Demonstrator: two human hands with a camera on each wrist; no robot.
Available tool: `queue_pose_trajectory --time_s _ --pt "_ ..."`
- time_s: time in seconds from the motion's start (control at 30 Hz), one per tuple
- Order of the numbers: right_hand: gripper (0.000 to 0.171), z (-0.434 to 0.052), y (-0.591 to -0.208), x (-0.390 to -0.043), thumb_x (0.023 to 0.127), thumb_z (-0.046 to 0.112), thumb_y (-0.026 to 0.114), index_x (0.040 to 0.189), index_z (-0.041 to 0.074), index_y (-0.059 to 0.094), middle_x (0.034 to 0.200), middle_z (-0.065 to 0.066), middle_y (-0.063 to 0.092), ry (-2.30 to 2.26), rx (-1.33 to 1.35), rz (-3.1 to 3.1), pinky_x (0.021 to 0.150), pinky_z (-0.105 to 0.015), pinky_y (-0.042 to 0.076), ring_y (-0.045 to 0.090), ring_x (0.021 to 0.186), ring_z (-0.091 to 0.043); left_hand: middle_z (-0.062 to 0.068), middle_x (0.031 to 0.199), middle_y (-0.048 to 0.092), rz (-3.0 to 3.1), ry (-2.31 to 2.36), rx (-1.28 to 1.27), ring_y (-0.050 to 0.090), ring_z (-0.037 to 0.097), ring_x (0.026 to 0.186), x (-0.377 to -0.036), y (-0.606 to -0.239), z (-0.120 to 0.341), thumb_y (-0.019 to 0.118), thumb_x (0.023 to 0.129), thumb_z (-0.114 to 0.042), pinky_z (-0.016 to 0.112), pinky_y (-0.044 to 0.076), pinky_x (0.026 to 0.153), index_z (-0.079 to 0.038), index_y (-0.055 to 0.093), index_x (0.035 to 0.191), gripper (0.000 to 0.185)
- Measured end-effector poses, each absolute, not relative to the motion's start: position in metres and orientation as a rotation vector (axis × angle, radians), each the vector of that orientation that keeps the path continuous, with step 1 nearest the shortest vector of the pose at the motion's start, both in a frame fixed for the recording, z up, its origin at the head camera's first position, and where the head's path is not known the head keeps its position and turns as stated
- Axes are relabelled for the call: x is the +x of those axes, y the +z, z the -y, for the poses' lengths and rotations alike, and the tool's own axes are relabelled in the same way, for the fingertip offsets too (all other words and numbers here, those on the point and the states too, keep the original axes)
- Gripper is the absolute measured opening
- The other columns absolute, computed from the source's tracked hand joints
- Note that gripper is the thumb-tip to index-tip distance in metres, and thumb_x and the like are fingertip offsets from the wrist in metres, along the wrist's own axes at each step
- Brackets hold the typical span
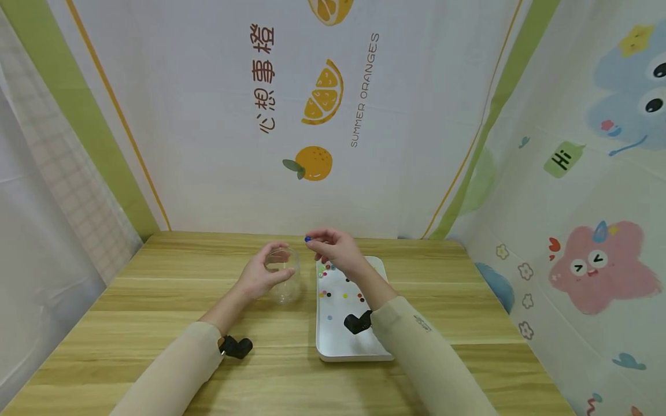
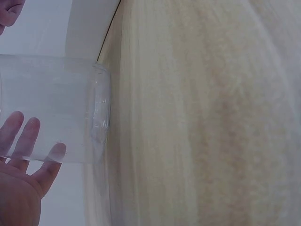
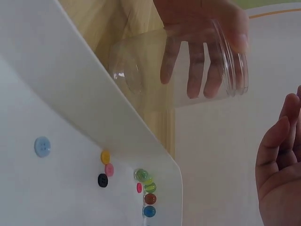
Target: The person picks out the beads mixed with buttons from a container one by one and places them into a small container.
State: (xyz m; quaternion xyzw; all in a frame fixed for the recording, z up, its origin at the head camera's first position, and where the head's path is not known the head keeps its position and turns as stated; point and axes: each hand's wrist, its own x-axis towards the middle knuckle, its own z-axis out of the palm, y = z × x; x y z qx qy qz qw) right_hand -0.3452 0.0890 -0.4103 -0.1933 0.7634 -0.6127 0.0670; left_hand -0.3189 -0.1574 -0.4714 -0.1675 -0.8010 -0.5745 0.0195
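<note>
My left hand (image 1: 260,274) grips a clear plastic jar (image 3: 155,94) with a threaded mouth, thumb on one side and fingers round the other. The jar's base sits at the wooden tabletop, its mouth facing up. Past its rim on the right, my right hand (image 1: 335,248) is raised above the far end of a white tray (image 1: 343,344). Between its thumb and fingertips it pinches a small dark blue piece (image 1: 307,238), too small to tell if button or bead. In the tray lie a light blue button (image 3: 42,147), a black button (image 3: 103,180) and several other colourful pieces.
The tray stands on the wooden table (image 1: 281,381), just right of the jar, with a raised rim. Behind the table hangs a white cloth (image 1: 208,173) printed with oranges. A patterned cloth (image 1: 614,190) hangs along the right side.
</note>
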Motion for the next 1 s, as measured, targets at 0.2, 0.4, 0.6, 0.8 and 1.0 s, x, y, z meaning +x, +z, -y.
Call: queue_pose_trajectory --time_s 0.2,0.4,0.6,0.8,1.0 --pt "0.026 -0.081 -0.408 -0.346 0.104 0.026 0.077 0.128 0.015 0.077 0.097 0.006 0.074 -1.844 -0.548 -2.264 0.053 -0.025 0.042 0.062 0.071 -0.013 0.029 0.155 0.058 2.485 -1.777 -0.525 0.059 0.047 0.143 -0.319 -0.471 0.158 0.080 0.099 -0.019 0.061 0.057 0.112 -0.012 0.049 0.157 0.067" --pt "0.026 -0.071 -0.406 -0.348 0.103 0.021 0.078 0.126 0.010 0.077 0.099 0.004 0.073 -1.858 -0.613 -2.250 0.052 -0.023 0.037 0.061 0.072 -0.015 0.029 0.155 0.058 2.477 -1.794 -0.532 0.058 0.046 0.144 -0.319 -0.469 0.158 0.080 0.099 -0.019 0.061 0.056 0.113 -0.011 0.048 0.157 0.067" --pt "0.026 -0.060 -0.409 -0.349 0.103 0.016 0.078 0.126 0.005 0.076 0.104 0.003 0.075 -1.814 -0.707 -2.293 0.065 -0.024 0.050 0.059 0.070 -0.015 0.030 0.155 0.058 2.481 -1.793 -0.529 0.059 0.046 0.143 -0.319 -0.470 0.159 0.080 0.099 -0.020 0.062 0.056 0.114 -0.010 0.048 0.156 0.067" --pt "0.024 -0.052 -0.412 -0.350 0.103 0.014 0.078 0.124 0.004 0.076 0.110 -0.005 0.078 -1.772 -0.699 -2.315 0.068 -0.026 0.054 0.061 0.073 -0.013 0.027 0.155 0.059 2.480 -1.804 -0.523 0.059 0.047 0.143 -0.319 -0.470 0.159 0.080 0.099 -0.021 0.060 0.058 0.112 -0.012 0.048 0.156 0.066" --pt "0.022 -0.047 -0.415 -0.349 0.104 0.017 0.077 0.123 0.007 0.076 0.111 -0.011 0.079 -1.711 -0.701 -2.332 0.065 -0.023 0.053 0.062 0.080 -0.018 0.024 0.156 0.058 2.491 -1.798 -0.525 0.058 0.047 0.144 -0.318 -0.471 0.160 0.079 0.099 -0.022 0.060 0.057 0.113 -0.012 0.048 0.157 0.067"
